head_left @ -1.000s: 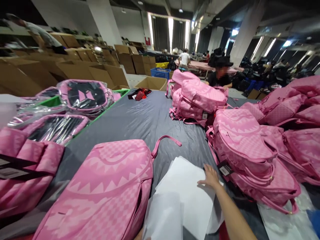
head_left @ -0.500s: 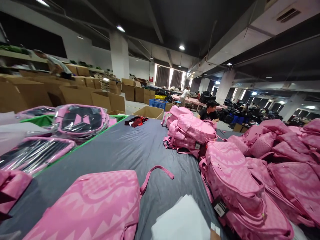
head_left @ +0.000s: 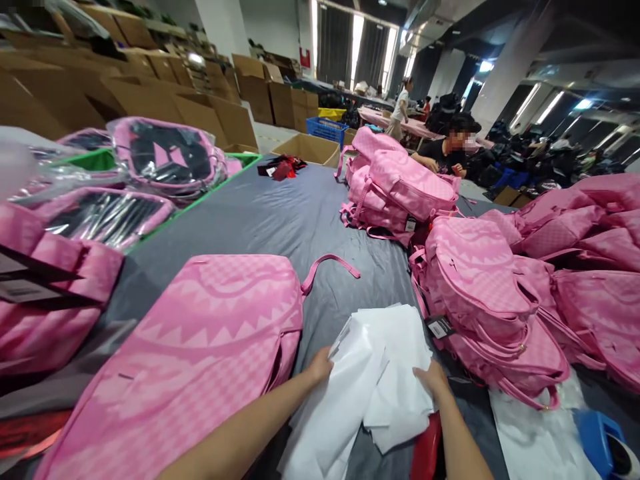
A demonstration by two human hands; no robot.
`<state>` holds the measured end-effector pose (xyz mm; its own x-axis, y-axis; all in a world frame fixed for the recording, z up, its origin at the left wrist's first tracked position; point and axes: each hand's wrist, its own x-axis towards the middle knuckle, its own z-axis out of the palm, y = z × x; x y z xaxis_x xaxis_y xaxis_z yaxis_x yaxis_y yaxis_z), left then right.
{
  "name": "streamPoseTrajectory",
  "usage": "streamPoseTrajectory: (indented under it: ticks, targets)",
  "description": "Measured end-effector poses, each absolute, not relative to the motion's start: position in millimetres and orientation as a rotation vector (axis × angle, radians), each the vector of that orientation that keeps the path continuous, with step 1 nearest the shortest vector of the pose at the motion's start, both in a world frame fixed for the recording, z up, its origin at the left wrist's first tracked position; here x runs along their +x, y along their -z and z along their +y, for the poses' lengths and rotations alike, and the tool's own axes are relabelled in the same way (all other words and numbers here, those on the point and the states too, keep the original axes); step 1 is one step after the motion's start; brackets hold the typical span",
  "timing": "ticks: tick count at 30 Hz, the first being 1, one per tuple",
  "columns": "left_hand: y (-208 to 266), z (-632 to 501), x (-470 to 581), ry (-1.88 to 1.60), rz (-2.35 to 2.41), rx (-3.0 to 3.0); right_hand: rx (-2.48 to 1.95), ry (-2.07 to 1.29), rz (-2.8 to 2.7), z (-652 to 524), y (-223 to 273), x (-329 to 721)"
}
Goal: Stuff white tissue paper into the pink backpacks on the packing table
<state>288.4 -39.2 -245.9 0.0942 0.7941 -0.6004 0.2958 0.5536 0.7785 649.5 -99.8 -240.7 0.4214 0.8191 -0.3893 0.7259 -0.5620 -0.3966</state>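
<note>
One left hand (head_left: 320,367) and one right hand (head_left: 434,380), fingers clamped on white sheets (head_left: 395,353), lower centre: ragged layers could slip.

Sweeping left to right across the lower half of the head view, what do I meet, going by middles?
Pink padded fabric bundle with black-and-white tags → large pink patterned backpack lying flat → left hand → thin white sheets → right hand → stacked pink backpacks → blue plastic object.
</note>
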Motion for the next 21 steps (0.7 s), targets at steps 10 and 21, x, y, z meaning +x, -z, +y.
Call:
streamPoseTrajectory:
  ticks: [10,21]
  targets:
    - [235,-87,260,-0.527,1.586,1.147,-2.033,-1.285,-1.133,-95,191,656]
    - [225,-101,276,-0.405,1.516,1.066,-1.859,-1.645,-0.099,-74,177,683]
